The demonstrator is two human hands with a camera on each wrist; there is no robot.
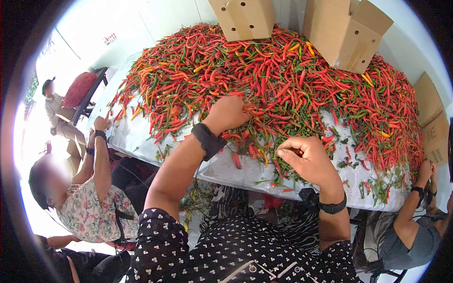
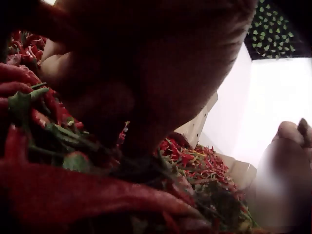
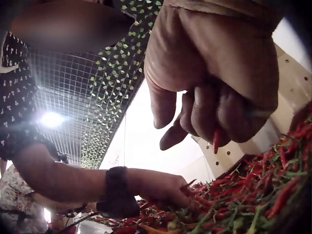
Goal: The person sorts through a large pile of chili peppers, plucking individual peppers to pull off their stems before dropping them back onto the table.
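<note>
A big heap of red chili peppers [image 1: 283,80], mixed with green and orange ones, covers much of the table. My left hand [image 1: 229,113] reaches down into its near edge, fingers bent and the tips hidden; whether they pinch a pepper I cannot tell. Long red peppers lie right beside that hand [image 2: 161,83] in the left wrist view. My right hand [image 1: 309,158] is raised over the near edge of the heap, to the right of the left one. Its fingers curl round a red chili pepper [image 3: 216,140], whose tip pokes out below them in the right wrist view.
Cardboard boxes [image 1: 247,21] with round holes stand at the back of the heap. The white-covered table [image 1: 226,170] has its front edge just before me. People work close by on the left [image 1: 94,198] and right [image 1: 415,231]. Green stems [image 1: 377,191] lie near the front right.
</note>
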